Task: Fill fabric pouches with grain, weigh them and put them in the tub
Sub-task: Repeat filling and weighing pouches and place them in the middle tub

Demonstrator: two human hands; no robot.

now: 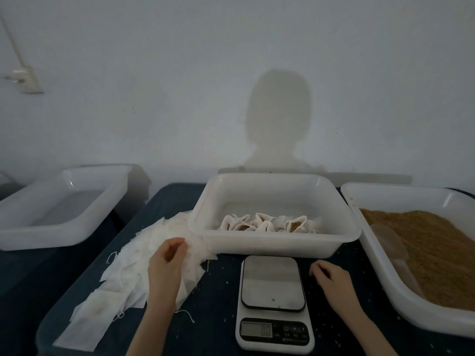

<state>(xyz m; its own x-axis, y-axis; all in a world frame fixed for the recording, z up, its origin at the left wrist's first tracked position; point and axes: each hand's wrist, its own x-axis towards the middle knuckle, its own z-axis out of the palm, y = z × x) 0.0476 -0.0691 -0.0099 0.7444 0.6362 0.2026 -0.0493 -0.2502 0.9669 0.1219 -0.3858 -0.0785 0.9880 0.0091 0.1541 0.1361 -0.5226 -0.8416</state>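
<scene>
A heap of empty white fabric pouches lies on the dark table at the left. My left hand rests on the heap and pinches the top pouch near the tub's corner. Straight ahead stands the white tub with several grain-filled pouches inside. Below it sits the kitchen scale, its platform bare. My right hand lies loosely curled on the table just right of the scale, holding nothing. A white tub of brown grain with a translucent scoop fills the right side.
Another white tub stands at the far left on a lower surface and looks empty. Stray grains are scattered on the table around the scale. A white wall rises directly behind the tubs.
</scene>
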